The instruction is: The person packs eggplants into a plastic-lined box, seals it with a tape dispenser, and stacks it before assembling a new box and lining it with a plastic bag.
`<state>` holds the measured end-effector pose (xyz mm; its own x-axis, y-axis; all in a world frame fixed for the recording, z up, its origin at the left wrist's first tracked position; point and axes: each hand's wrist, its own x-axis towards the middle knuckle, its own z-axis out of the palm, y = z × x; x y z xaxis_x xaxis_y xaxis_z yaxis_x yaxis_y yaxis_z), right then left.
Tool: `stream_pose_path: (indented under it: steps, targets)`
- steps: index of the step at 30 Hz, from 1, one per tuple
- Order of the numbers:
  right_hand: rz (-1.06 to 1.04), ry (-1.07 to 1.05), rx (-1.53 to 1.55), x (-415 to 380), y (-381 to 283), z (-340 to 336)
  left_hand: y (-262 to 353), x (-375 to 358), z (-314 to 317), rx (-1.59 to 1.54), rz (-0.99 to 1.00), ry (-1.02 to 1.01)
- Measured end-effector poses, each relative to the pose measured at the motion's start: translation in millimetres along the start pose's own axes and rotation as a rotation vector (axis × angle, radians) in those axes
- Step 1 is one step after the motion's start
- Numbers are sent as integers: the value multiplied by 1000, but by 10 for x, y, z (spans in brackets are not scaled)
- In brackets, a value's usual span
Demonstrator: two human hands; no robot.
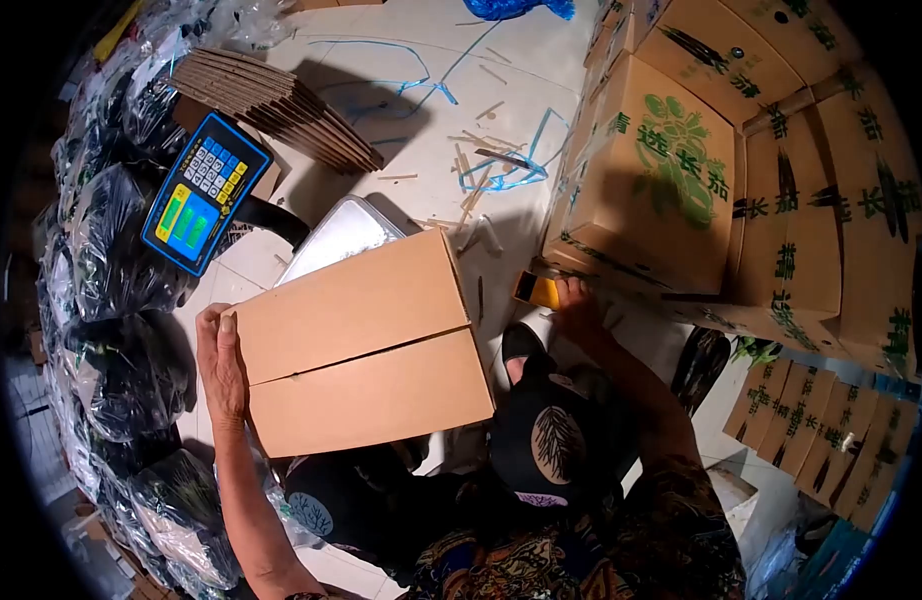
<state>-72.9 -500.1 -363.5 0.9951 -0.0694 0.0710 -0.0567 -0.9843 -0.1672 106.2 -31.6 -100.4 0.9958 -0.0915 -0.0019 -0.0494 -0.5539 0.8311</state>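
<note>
Green-printed cartons (671,180) beside right hand (579,305)

Closed carton (361,345): plain tan-brown, unprinted; stacked cartons (671,180) at right: same tan with green leaf motif and dark green characters, flattened cartons (831,440) below them printed alike. Scale display (206,192): blue housing, green screens, yellow panel, white and blue keys; scale pan (336,235) silver-grey; tool (538,289) at the right hand (578,305) yellow and black. Floor (421,120) pale off-white, strewn with blue strapping (501,175); bagged produce (111,260) dark green-black under clear glossy film; person's trousers (541,440) black with pale leaf print, top (581,560) multicoloured patterned.
</note>
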Motion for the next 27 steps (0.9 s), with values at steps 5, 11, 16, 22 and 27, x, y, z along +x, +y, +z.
stream_pose_path:
  steps: [5,11,16,22,27]
  targets:
    - [315,-170,100,10,-15,419,-7,-1,-7,-18,-21,9]
    - [517,-238,1387,173,-450,-1777,30,-3,27,-118,-30,12]
    - [319,-55,1476,391,-649,-2852,90,-25,52,-37,-2,61]
    - [-216,-198,1147,1070,-1754,-3584,61,-78,87,-83,65,97]
    - [-384,-373,797,1368,-2402,-3372,-9,-68,101,-130,61,105]
